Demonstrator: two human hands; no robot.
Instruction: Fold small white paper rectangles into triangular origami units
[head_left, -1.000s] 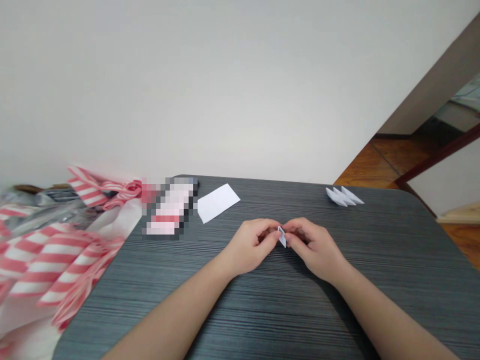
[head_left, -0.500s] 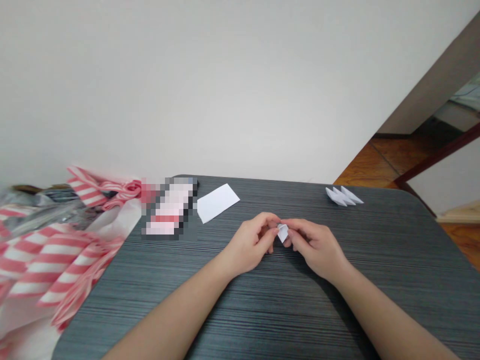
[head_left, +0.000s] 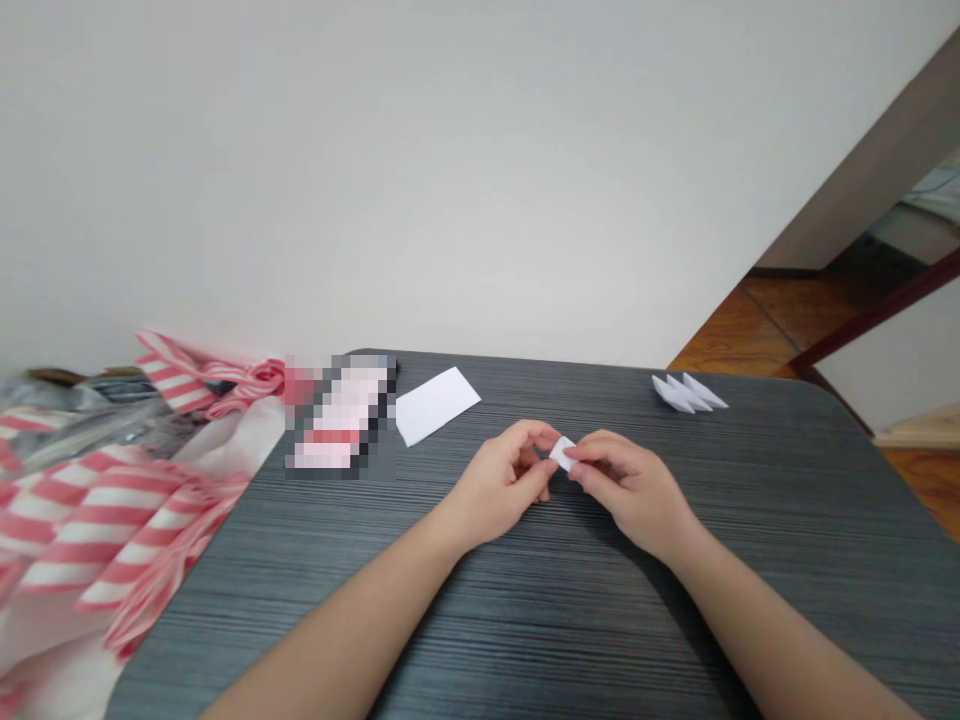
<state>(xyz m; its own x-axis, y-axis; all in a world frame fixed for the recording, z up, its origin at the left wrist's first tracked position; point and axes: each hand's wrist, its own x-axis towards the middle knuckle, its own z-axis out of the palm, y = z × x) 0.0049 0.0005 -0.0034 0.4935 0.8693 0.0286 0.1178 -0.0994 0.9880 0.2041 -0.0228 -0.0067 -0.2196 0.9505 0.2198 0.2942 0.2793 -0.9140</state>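
A small folded piece of white paper (head_left: 562,453) is held between both hands, just above the middle of the dark table. My left hand (head_left: 504,487) pinches its left side between thumb and index finger, the other fingers curled beneath. From the right, my right hand (head_left: 636,490) pinches the opposite edge with thumb and forefinger. The fingertips cover part of the paper, so its full shape is hidden. Behind my left hand lies a flat white paper rectangle (head_left: 439,405). Several pointed folded paper pieces (head_left: 688,393) sit together toward the far right of the table.
The dark wood-grain table (head_left: 480,630) stands against a pale wall. A blurred-out, pinkish flat object (head_left: 345,410) lies at its far left. Beyond the left edge are red-and-white striped fabric (head_left: 112,510) and plastic bags. A wooden floor (head_left: 712,325) shows at right.
The folded paper has turned in my fingers and now lies flatter, slightly higher. My right fingers have shifted onto its right edge, and the hands' fingertips have moved slightly apart.
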